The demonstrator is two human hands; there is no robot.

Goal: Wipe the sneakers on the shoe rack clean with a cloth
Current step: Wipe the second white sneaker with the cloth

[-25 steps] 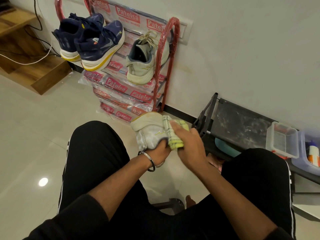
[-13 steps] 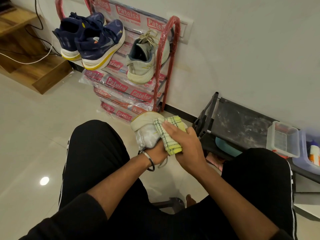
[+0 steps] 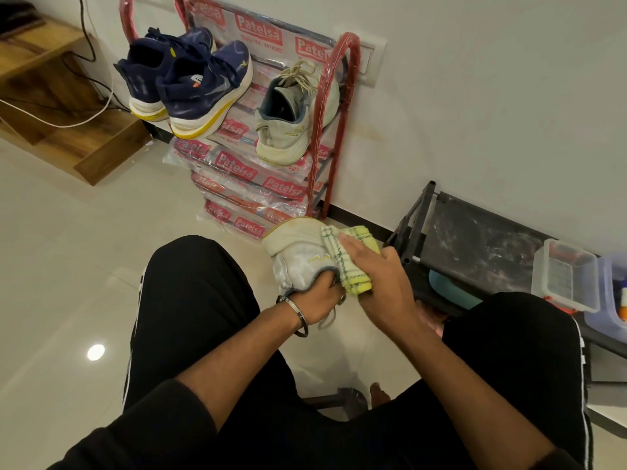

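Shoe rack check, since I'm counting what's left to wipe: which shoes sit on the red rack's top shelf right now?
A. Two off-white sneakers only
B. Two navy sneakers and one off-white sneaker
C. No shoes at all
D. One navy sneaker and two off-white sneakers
B: the navy sneakers stand side by side on the red rack with one off-white sneaker beside them, while its mate, the held sneaker, is off the rack.

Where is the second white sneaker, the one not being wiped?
In the head view, the white sneaker sits alone at the right end of the red shoe rack, top shelf, right of the navy sneakers.
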